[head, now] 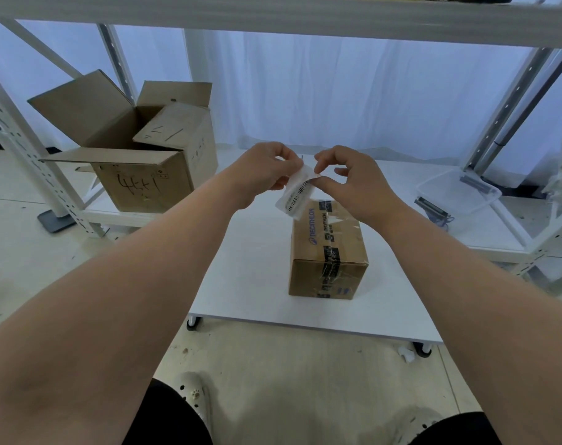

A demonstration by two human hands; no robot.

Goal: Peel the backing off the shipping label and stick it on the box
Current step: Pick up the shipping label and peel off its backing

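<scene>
Head view has the shipping label in the air between my two hands, held up above the far end of the box, barcode side facing me and its lower end hanging loose toward the box top. It touches nothing but my fingers.

By my reckoning I am at the peeling step: my right hand pinches the upper right corner of the label between thumb and forefinger, where a thin flap looks to be lifting away. Whether that flap is backing or label face I cannot tell for sure. My left hand is closed on the upper left edge, thumb over the front, the other fingers curled behind, keeping the strip steady. Neither hand is open; both grip the label.

Next I judge I must draw the corner down and away so the two layers part cleanly, without creasing the sticky face or letting it fold onto itself. Then the bare label goes flat on the box top.

Farther out, the taped box sits closed on the white table, toward its right. An open carton stands well apart on the left shelf, and a clear plastic tub rests on the right shelf.
</scene>
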